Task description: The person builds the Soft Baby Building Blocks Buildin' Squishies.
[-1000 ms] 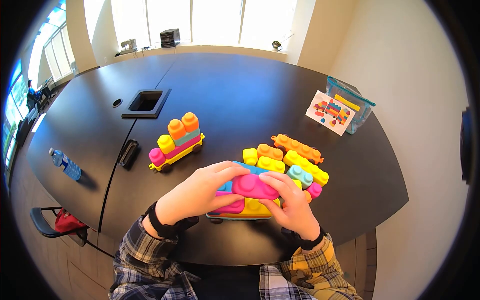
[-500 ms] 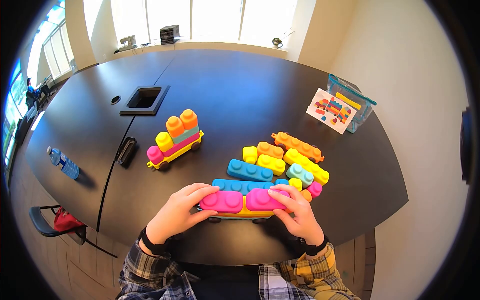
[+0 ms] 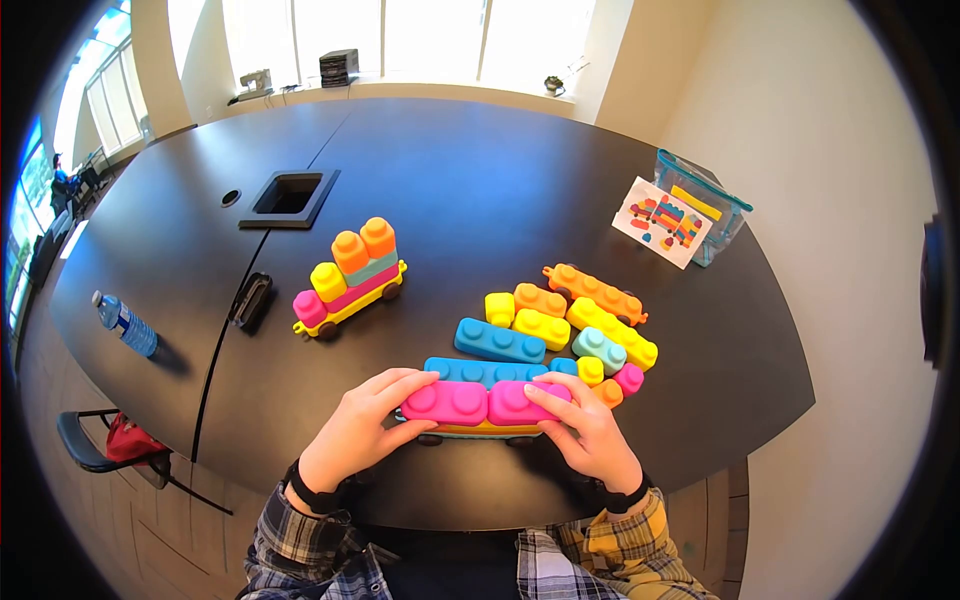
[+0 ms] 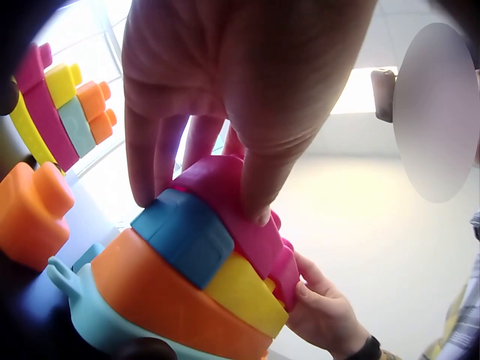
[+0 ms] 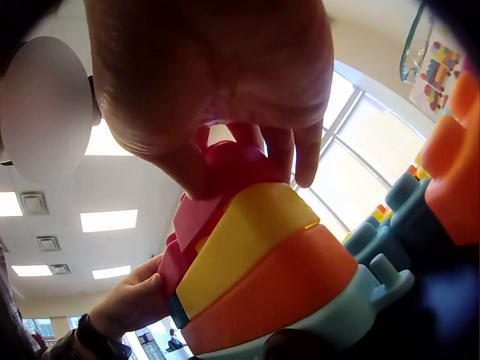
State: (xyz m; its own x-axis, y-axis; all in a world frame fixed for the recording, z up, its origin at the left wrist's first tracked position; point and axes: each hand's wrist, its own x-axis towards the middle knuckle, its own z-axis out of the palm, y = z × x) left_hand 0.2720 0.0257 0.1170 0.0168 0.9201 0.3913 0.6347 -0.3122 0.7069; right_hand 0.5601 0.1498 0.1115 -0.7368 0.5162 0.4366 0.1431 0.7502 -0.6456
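Observation:
Side by side on top of a toy train car lie two pink building blocks, the left one [image 3: 445,403] and the right one [image 3: 518,402]. My left hand [image 3: 358,428] grips the left block, thumb on the near side and fingers over the far side. In the same way my right hand [image 3: 603,432] holds the right block. Beneath them, the left wrist view shows a blue block [image 4: 187,234] and a yellow block [image 4: 246,294] on an orange layer [image 4: 169,289]. The light teal wheeled base [image 4: 112,330] is at the bottom.
Several loose blocks lie beyond the car, including a blue one [image 3: 500,341] and an orange wheeled base [image 3: 597,294]. Further left stand a built train car [image 3: 352,290], a black case [image 3: 252,302] and a water bottle [image 3: 126,325]. A picture card [image 3: 660,222] leans on a clear pouch [image 3: 715,215].
Both hands had been on one pink block above the car. That block came down on the right, my left hand shifted to the left block, and the gap between the blocks narrowed.

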